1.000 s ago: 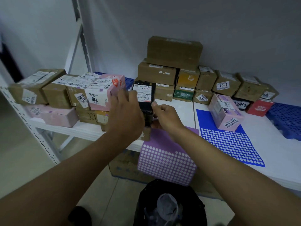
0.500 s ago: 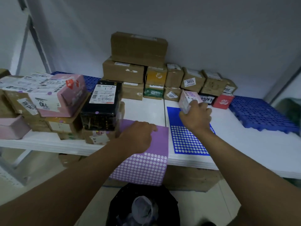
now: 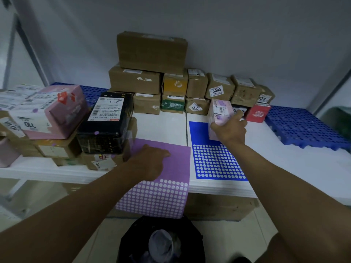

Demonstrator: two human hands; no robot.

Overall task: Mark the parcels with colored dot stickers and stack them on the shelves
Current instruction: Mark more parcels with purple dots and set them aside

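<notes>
My right hand (image 3: 228,130) grips a small pink parcel (image 3: 219,112) standing on the blue dot-sticker sheet (image 3: 214,162). Palm down on the purple dot-sticker sheet (image 3: 161,192), which hangs over the table's front edge, lies my left hand (image 3: 150,160), its fingers curled and holding nothing. A black parcel (image 3: 107,122) with a white label and a purple dot sits on top of the stack at the left. A pink parcel (image 3: 51,111) lies beside it on brown boxes.
Brown, yellow, green and red parcels (image 3: 152,52) are stacked along the back wall. A blue plastic pallet (image 3: 303,128) lies at the right. The white table (image 3: 163,126) holds everything. A black waste bin (image 3: 161,242) stands below the table's edge.
The black parcel was set on the left stack. My right hand reached to the pink parcel and took hold of it. My left hand moved down onto the purple sheet.
</notes>
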